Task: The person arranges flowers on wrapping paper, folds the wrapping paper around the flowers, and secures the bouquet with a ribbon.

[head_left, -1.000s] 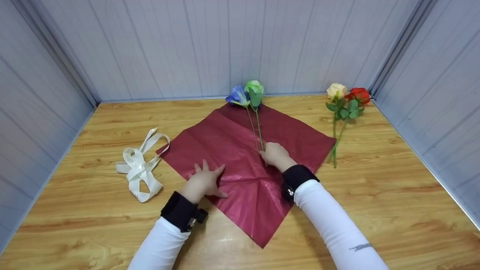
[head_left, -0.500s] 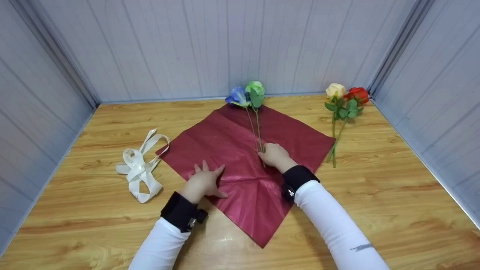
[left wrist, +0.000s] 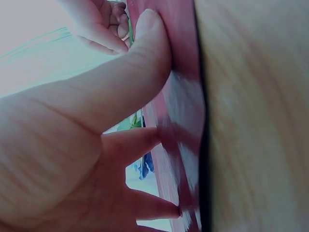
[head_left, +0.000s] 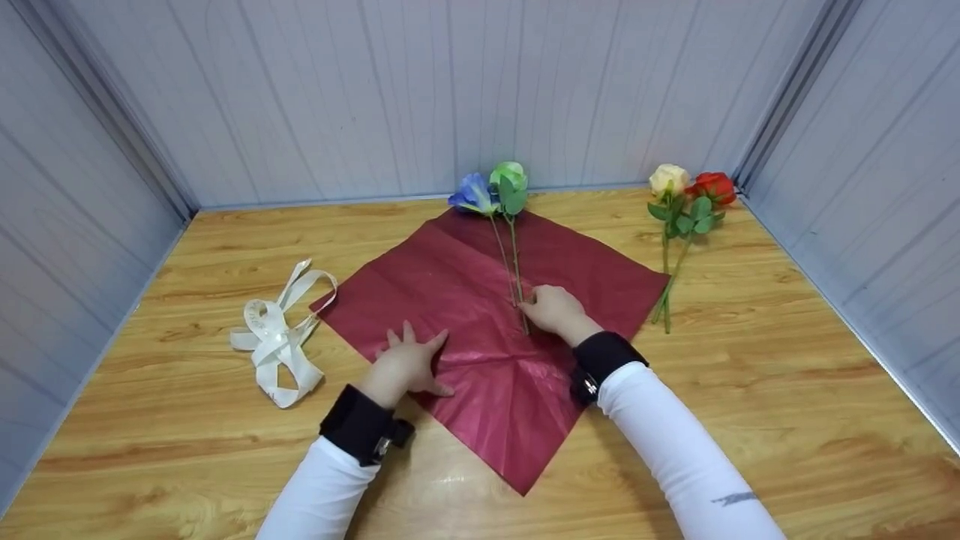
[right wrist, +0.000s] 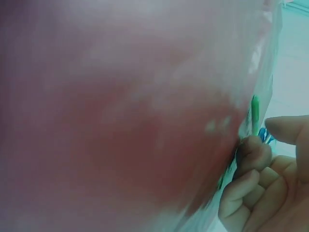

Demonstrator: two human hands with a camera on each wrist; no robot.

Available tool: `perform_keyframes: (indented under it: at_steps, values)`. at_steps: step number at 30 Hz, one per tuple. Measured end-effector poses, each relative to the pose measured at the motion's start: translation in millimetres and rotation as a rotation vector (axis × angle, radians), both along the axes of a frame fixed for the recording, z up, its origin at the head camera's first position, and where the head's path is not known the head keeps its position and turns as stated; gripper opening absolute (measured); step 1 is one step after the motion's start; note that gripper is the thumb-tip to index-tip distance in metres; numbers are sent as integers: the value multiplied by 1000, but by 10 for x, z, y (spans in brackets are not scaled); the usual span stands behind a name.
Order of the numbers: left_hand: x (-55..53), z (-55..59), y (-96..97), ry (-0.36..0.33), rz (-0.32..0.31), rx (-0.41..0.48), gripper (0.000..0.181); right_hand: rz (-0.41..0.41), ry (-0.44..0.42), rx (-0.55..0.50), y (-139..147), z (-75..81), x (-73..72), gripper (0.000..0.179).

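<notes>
On the left edge of a dark red wrapping sheet (head_left: 487, 409), rests the left hand (head_left: 405, 364), palm down, with fingers and thumb spread wide. Near the middle of the same sheet, apart from the left, has the right hand (head_left: 555, 309) at the lower stems of a green rose (head_left: 507, 174) and a blue flower (head_left: 472, 193), with fingers curled and thumb beside the green rose's stem (head_left: 515, 255); cannot tell whether pinches it or only touches. Has both stems side by side on the sheet, with both heads together at its far corner, close to a pale panelled wall (head_left: 540, 90). Wears black wrist straps (head_left: 352, 420) and white sleeves (head_left: 315, 487), with a grey mark on the right one. To the left, has a loosely looped white ribbon (head_left: 274, 341), with one loop across the sheet's left corner. To the right, has a cream rose (head_left: 668, 181) and a red rose (head_left: 714, 187), with stems crossing near the sheet's right corner. Underneath everything, has a wood-grain table (head_left: 810, 420).
</notes>
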State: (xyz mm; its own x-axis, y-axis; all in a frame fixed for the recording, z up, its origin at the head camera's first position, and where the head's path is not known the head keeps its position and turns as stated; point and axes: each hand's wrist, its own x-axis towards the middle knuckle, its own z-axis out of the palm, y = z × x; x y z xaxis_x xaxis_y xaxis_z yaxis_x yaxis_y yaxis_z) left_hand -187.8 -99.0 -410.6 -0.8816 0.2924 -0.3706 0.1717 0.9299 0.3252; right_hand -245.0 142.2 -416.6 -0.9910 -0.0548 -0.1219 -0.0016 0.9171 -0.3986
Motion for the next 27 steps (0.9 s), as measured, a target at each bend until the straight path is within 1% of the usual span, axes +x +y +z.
perform_keyframes:
  at_steps: [5,9,16,22,24,27]
  values:
    - [3,14,2,2,-6,0,95,-34,38,-27,171,38,15,28]
    - [7,20,1,9,-10,-3,95,-71,52,-54,312,44,19,27]
    - [17,7,-4,-7,-6,5,94,-111,76,-56,494,70,53,25]
    - [1,9,-1,-1,-5,3,94,-196,134,-46,711,138,79,24]
    - [0,7,-1,2,-7,0,94,-225,147,-31,798,136,94,25]
    - [7,0,2,1,-11,-2,94,-272,143,-4,930,109,122,29]
